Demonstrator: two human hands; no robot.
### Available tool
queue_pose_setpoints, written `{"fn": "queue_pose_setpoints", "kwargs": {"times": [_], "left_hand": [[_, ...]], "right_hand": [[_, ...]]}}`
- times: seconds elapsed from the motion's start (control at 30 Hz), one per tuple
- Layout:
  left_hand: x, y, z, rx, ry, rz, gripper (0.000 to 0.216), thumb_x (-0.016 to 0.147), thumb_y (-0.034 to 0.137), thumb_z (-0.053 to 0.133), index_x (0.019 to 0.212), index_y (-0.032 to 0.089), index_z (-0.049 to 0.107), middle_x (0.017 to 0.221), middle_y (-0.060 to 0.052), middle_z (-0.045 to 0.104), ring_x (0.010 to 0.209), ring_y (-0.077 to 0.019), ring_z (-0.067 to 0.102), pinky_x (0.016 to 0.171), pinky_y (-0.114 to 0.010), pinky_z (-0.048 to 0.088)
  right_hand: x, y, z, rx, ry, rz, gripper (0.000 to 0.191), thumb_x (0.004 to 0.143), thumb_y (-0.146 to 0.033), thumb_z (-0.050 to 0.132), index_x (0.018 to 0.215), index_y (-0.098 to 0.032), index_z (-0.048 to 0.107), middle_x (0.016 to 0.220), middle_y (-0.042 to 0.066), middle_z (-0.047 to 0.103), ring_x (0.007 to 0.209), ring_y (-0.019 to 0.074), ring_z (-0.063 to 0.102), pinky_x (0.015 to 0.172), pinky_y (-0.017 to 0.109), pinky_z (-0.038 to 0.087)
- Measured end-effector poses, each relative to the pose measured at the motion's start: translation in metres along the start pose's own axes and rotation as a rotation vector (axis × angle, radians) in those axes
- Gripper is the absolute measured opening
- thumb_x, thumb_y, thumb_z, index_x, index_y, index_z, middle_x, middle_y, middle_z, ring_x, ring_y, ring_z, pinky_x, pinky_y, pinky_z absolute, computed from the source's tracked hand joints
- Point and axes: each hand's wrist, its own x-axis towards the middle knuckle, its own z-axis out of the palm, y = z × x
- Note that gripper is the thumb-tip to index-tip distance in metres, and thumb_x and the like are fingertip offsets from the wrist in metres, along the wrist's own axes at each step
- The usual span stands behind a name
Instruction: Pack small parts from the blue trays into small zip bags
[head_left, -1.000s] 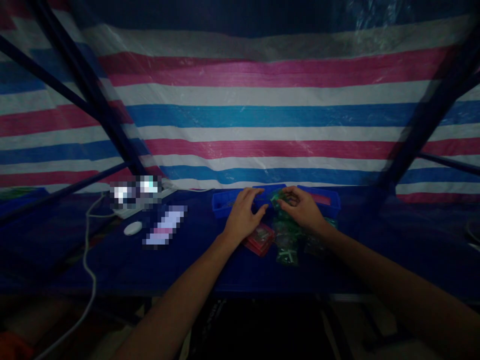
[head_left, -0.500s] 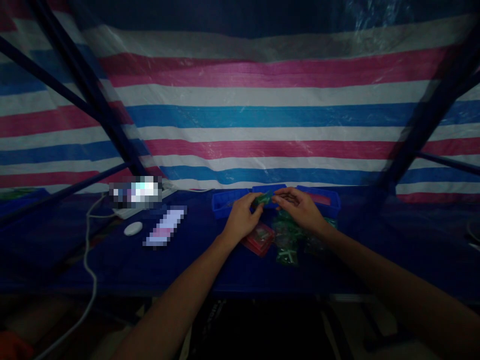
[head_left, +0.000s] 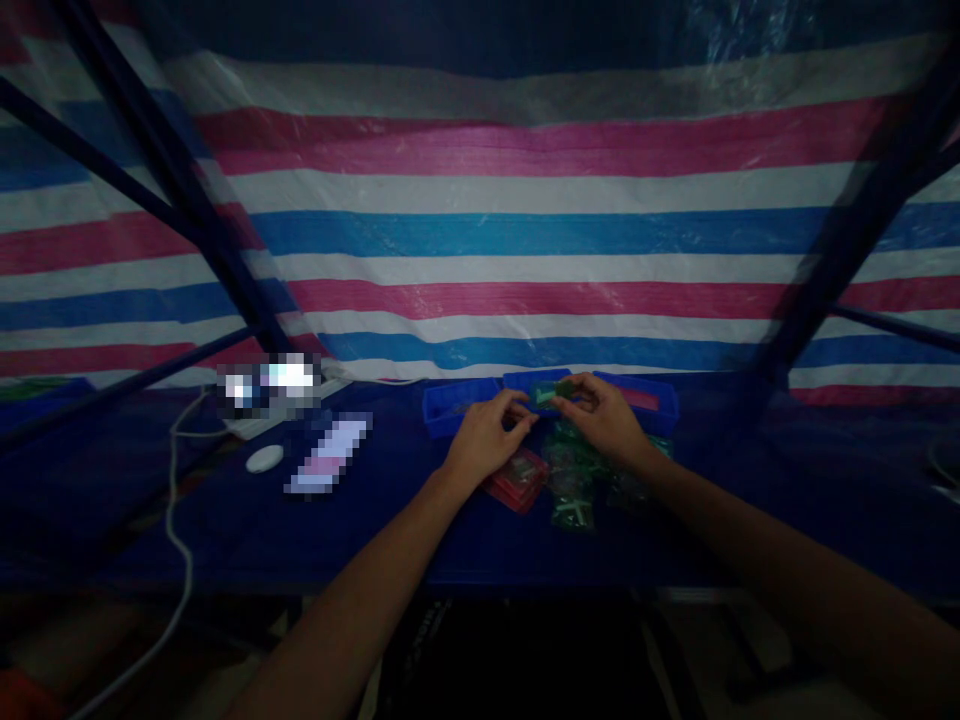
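Both my hands meet over the back of a dark blue table [head_left: 225, 530]. My right hand [head_left: 607, 420] pinches a small green packet [head_left: 550, 393] at its fingertips. My left hand [head_left: 487, 435] is curled beside it, its fingertips close to the packet's left end; whether they touch it I cannot tell. Under my hands lie a red packet [head_left: 517, 478] and several green clear packets [head_left: 574, 480]. The light is very dim.
Three low blue trays [head_left: 450, 405] stand in a row behind my hands, against a striped tarpaulin [head_left: 525, 230]. At the left lie a white round object [head_left: 265, 458], a white cable [head_left: 176, 520] and blurred-out items. Dark frame poles [head_left: 172, 170] slant at both sides.
My right hand has lifted the green packet from the pile and my left hand has curled in toward it; the packet now sits a little further right, at my right fingertips.
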Motion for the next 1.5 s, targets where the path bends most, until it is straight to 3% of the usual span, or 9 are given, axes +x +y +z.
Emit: {"fn": "queue_pose_setpoints", "kwargs": {"times": [0.1, 0.17, 0.23, 0.37, 0.57, 0.77, 0.97, 1.23, 1.5], "left_hand": [[-0.002, -0.002, 0.001, 0.114, -0.106, 0.082, 0.024, 0.098, 0.04, 0.063, 0.109, 0.02, 0.07, 0.103, -0.005, 0.077, 0.096, -0.0216, 0.072, 0.09, -0.036, 0.055], [-0.004, -0.004, 0.004, 0.166, -0.175, 0.146, 0.029, 0.098, 0.044, 0.062, 0.112, 0.021, 0.071, 0.111, -0.007, 0.075, 0.105, -0.0236, 0.07, 0.096, -0.038, 0.053], [-0.006, -0.007, 0.006, 0.195, -0.229, 0.177, 0.038, 0.096, 0.048, 0.064, 0.122, 0.021, 0.069, 0.12, -0.008, 0.072, 0.113, -0.0253, 0.067, 0.102, -0.039, 0.052], [-0.008, -0.012, 0.009, 0.218, -0.277, 0.17, 0.052, 0.095, 0.052, 0.064, 0.136, 0.02, 0.062, 0.13, -0.011, 0.067, 0.119, -0.0264, 0.064, 0.104, -0.04, 0.051], [-0.008, -0.003, 0.003, 0.206, -0.294, 0.201, 0.051, 0.097, 0.056, 0.059, 0.134, 0.021, 0.064, 0.126, -0.011, 0.069, 0.119, -0.027, 0.064, 0.105, -0.041, 0.047], [-0.011, 0.012, 0.002, 0.187, -0.355, 0.302, 0.058, 0.087, 0.061, 0.071, 0.132, 0.026, 0.065, 0.131, -0.009, 0.068, 0.123, -0.0286, 0.061, 0.107, -0.042, 0.044], [-0.007, 0.002, 0.011, 0.149, -0.398, 0.283, 0.04, 0.094, 0.046, 0.069, 0.125, 0.021, 0.07, 0.121, -0.008, 0.073, 0.114, -0.0237, 0.067, 0.101, -0.035, 0.05], [-0.005, 0.002, 0.008, 0.211, -0.319, 0.246, 0.019, 0.096, 0.026, 0.061, 0.108, 0.021, 0.075, 0.107, -0.005, 0.076, 0.099, -0.0217, 0.071, 0.092, -0.035, 0.053], [-0.001, 0.007, -0.001, 0.114, -0.005, 0.13, 0.022, 0.102, 0.023, 0.051, 0.109, 0.019, 0.071, 0.104, -0.006, 0.074, 0.096, -0.0206, 0.069, 0.089, -0.036, 0.054]], "right_hand": [[0.004, 0.001, -0.006, 0.002, 0.105, 0.012, 0.049, 0.085, -0.047, 0.075, 0.124, -0.024, 0.057, 0.099, 0.005, 0.07, 0.078, 0.0198, 0.072, 0.062, 0.029, 0.058], [0.006, 0.0, -0.011, -0.031, 0.13, 0.014, 0.059, 0.087, -0.049, 0.073, 0.136, -0.026, 0.048, 0.099, 0.004, 0.07, 0.064, 0.0179, 0.07, 0.051, 0.028, 0.055], [0.007, 0.0, -0.015, -0.109, 0.147, -0.009, 0.055, 0.09, -0.049, 0.069, 0.135, -0.026, 0.048, 0.104, 0.006, 0.071, 0.06, 0.0176, 0.07, 0.049, 0.029, 0.054], [0.011, 0.003, -0.02, -0.306, 0.161, -0.079, 0.034, 0.095, -0.045, 0.062, 0.121, -0.023, 0.056, 0.1, 0.008, 0.073, 0.063, 0.0206, 0.071, 0.057, 0.034, 0.056], [0.016, 0.007, -0.023, -0.649, 0.09, -0.275, 0.015, 0.097, -0.03, 0.058, 0.106, -0.021, 0.066, 0.103, 0.01, 0.072, 0.087, 0.0257, 0.07, 0.083, 0.04, 0.055], [0.013, 0.013, -0.018, -0.847, -0.159, -0.33, 0.023, 0.097, -0.031, 0.061, 0.114, -0.02, 0.07, 0.114, 0.013, 0.073, 0.113, 0.0311, 0.064, 0.102, 0.046, 0.049], [0.011, 0.021, -0.016, -0.857, -0.164, -0.337, 0.034, 0.098, -0.039, 0.06, 0.123, -0.018, 0.069, 0.117, 0.014, 0.073, 0.117, 0.0328, 0.063, 0.107, 0.051, 0.047], [0.007, 0.012, -0.016, -0.766, -0.098, -0.414, 0.032, 0.099, -0.037, 0.061, 0.123, -0.017, 0.067, 0.116, 0.014, 0.073, 0.115, 0.0329, 0.063, 0.107, 0.051, 0.047], [-0.005, -0.014, -0.01, -0.409, -0.163, -0.255, 0.028, 0.1, -0.041, 0.059, 0.121, -0.026, 0.07, 0.117, 0.007, 0.074, 0.111, 0.0263, 0.068, 0.101, 0.047, 0.053]]}}
